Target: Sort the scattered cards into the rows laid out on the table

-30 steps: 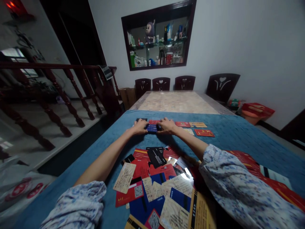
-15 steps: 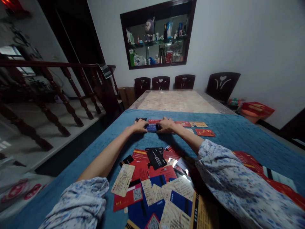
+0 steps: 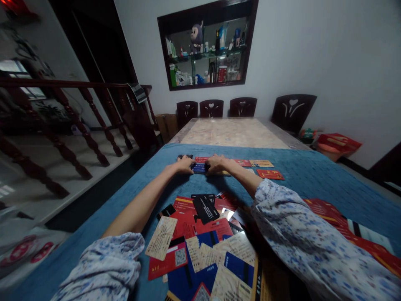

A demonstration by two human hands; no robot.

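Note:
A blue card (image 3: pixel 199 168) lies on the far part of the cloth, in a row of cards. My left hand (image 3: pixel 184 164) has its curled fingers at the card's left edge, and my right hand (image 3: pixel 218 163) closes on the right edge. Just behind it shows a red card (image 3: pixel 201 159); a black card (image 3: pixel 185 156) is partly covered by my left fingers. Right of my right hand lie a yellowish card (image 3: pixel 261 163) and a red card (image 3: pixel 270 174). Between my forearms spreads a loose pile of cards, with a black card (image 3: pixel 206 210) on top.
A blue cloth (image 3: pixel 131 200) covers the near table; its bare stone-patterned top (image 3: pixel 232 131) shows beyond. Red packets (image 3: pixel 338 221) lie at the right. Dark chairs (image 3: pixel 243 107) stand at the far end. A plastic bag (image 3: pixel 34 246) is at the lower left, near a wooden railing (image 3: pixel 103 117).
Both hands stay at the blue card with almost no movement. My right forearm and sleeve have shifted slightly left.

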